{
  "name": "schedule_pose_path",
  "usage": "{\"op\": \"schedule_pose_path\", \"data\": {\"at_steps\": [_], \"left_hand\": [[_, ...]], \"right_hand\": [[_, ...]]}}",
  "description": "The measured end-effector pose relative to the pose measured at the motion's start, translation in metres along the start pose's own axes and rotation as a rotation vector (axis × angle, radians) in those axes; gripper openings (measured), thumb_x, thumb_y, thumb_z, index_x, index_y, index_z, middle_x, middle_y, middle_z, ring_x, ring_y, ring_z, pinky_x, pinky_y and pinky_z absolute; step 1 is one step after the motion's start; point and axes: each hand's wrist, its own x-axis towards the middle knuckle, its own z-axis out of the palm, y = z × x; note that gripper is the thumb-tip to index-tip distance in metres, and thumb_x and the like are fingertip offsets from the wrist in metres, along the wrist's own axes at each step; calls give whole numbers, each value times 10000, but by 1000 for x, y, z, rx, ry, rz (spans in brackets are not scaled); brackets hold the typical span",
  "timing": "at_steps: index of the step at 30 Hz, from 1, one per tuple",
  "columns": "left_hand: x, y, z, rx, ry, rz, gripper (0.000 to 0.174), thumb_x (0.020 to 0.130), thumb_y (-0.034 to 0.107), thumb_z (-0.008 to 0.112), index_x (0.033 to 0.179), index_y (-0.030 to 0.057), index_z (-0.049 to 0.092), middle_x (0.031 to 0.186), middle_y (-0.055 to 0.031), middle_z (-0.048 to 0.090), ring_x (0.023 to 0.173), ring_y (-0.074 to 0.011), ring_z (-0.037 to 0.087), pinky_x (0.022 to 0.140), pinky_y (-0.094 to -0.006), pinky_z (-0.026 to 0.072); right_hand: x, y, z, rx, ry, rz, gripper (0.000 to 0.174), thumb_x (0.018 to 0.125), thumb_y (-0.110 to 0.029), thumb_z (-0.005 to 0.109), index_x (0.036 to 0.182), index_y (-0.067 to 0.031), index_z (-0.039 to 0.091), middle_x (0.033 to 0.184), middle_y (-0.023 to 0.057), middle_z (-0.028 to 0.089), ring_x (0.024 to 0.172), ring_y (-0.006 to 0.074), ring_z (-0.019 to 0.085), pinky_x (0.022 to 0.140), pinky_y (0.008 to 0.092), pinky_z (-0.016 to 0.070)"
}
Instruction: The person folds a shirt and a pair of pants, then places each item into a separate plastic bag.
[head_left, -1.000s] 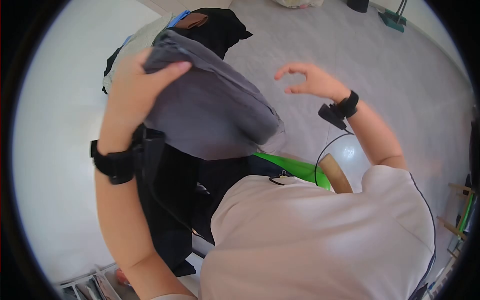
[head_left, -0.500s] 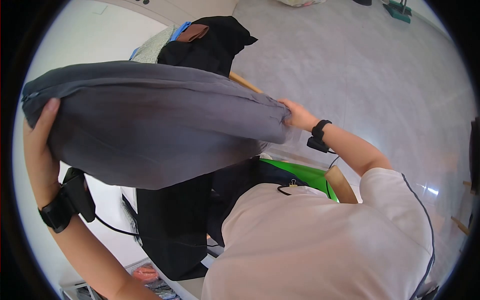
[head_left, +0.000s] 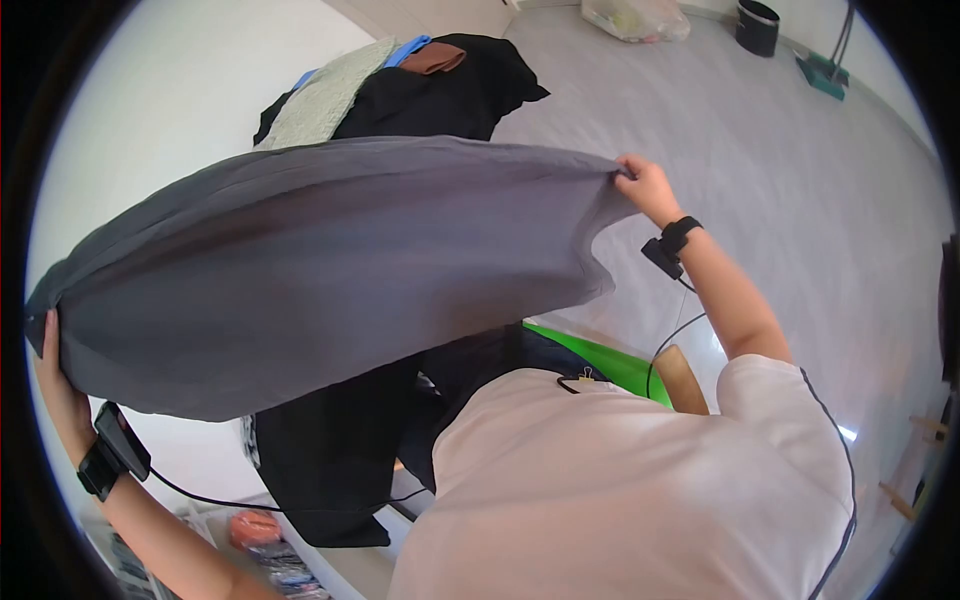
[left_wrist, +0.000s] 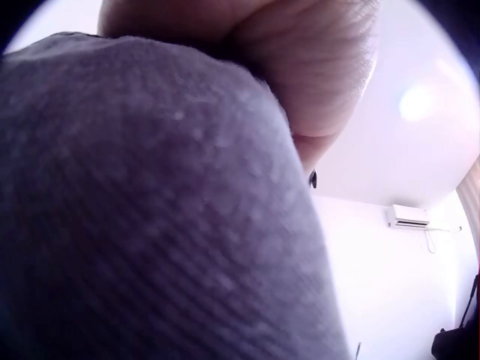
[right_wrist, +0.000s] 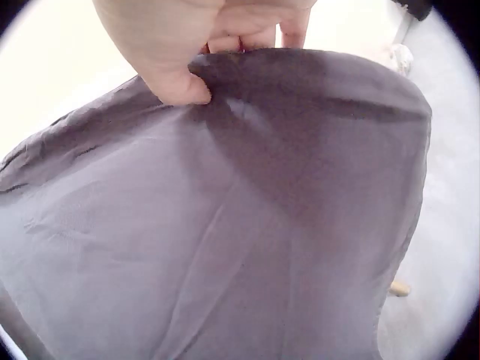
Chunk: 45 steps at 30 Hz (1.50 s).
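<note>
A long piece of grey cloth (head_left: 330, 260) is stretched between my two hands in the head view, with a folded seam along its upper edge. At the far left end my left hand (head_left: 62, 385) grips it, thumb on the near side. The left wrist view shows the cloth (left_wrist: 150, 210) bulging close below the hand (left_wrist: 300, 67). My right hand (head_left: 650, 188) pinches the upper right corner. In the right wrist view, the thumb of that hand (right_wrist: 161, 45) presses on the front of the cloth while the other fingers go behind its edge.
Black garments (head_left: 440, 95), a pale knitted piece (head_left: 325, 100) and a brown cloth (head_left: 435, 58) are heaped beyond the grey cloth. Black fabric (head_left: 330, 460) hangs beside my lap. A green surface (head_left: 620, 370) and a wooden chair part (head_left: 685, 380) are near my body.
My right hand, empty a second ago, took hold of the grey cloth's right end and moved up and right. My left hand moved far left and down, so the cloth is spread wider.
</note>
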Motion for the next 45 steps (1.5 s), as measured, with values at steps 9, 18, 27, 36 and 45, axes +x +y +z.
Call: {"op": "schedule_pose_path", "data": {"at_steps": [9, 18, 27, 36, 45], "left_hand": [[-166, -127, -127, -157, 281, -299, 482, 899, 295, 567, 1238, -43, 510, 1250, -114, 533, 1139, -189, 514, 986, -298, 358], [-342, -192, -104, -119, 565, -732, 520, 845, 342, 642, 1186, -36, 534, 1131, -112, 593, 996, -192, 579, 889, -296, 429], [-416, -325, -113, -416, 675, -829, 398, 850, 239, 647, 1123, -35, 558, 1041, -111, 625, 862, -190, 615, 771, -305, 494], [-367, -439, -125, -182, 570, -1138, 397, 828, 261, 666, 1022, -81, 613, 926, -122, 653, 776, -180, 618, 707, -301, 482], [-370, -490, -122, 34, 218, -1225, 500, 779, 256, 713, 1133, -61, 559, 1039, -134, 620, 915, -187, 585, 832, -298, 452]], "right_hand": [[58, -124, -3, -157, 328, -534, 223, 864, -187, 605, 1019, -27, 604, 874, 146, 644, 786, 233, 619, 723, 316, 477], [106, -295, 85, -150, 121, -858, 170, 865, -176, 628, 960, -35, 621, 800, 54, 628, 749, 118, 561, 720, 236, 446], [109, -393, 251, -243, -368, -1025, 159, 786, -89, 662, 894, -5, 581, 779, 101, 589, 719, 192, 548, 705, 279, 446], [157, -398, 433, -403, -718, -1013, 196, 766, -147, 683, 856, 9, 604, 808, 159, 617, 755, 316, 582, 702, 347, 451], [179, -353, 487, -589, -968, -919, 247, 758, -184, 683, 911, -23, 575, 841, 163, 622, 829, 334, 591, 732, 367, 451]]}}
